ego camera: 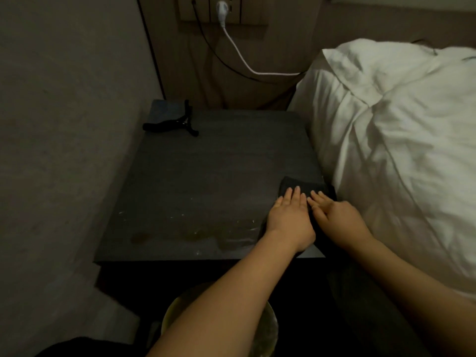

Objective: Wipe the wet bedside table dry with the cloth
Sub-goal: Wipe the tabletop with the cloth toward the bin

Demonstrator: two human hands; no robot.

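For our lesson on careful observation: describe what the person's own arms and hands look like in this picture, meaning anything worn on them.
Both arms are bare to the bottom edge of the picture: no sleeves show. The left hand and the right hand wear no gloves, and no rings, watch or bracelets can be made out in the dim light. The fingernails look short and unpainted.

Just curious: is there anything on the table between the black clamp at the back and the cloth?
No. Between the clamp and the cloth, the head view shows only bare tabletop.
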